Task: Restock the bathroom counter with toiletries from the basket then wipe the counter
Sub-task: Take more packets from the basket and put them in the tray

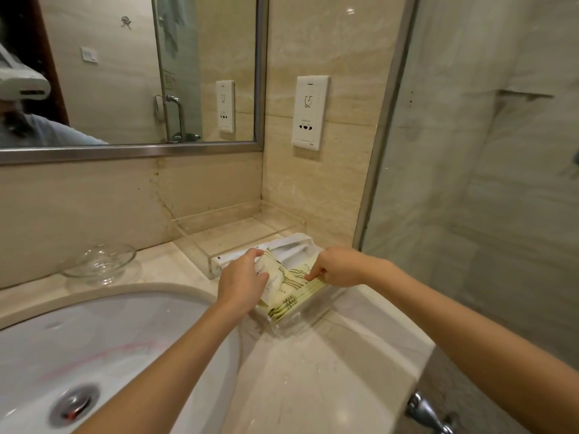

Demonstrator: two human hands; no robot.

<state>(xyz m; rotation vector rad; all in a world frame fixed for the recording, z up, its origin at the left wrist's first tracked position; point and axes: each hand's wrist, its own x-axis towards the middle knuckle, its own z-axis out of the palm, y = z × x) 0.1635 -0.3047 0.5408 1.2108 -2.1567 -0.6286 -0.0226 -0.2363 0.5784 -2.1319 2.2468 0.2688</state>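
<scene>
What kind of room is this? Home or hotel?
Likely a hotel bathroom: a sink set in a stone counter under a wall mirror, a clear tray of wrapped toiletry packets, and a glass shower partition alongside.

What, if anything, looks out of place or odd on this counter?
A pink smear streaks the sink basin above the drain, like a stain. In the tray, the packets lie fanned and tilted, not squared up.

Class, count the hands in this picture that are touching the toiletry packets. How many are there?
2. The left hand, nearer the sink, holds a cream packet; the right hand, beside it, touches the striped packets.
</scene>
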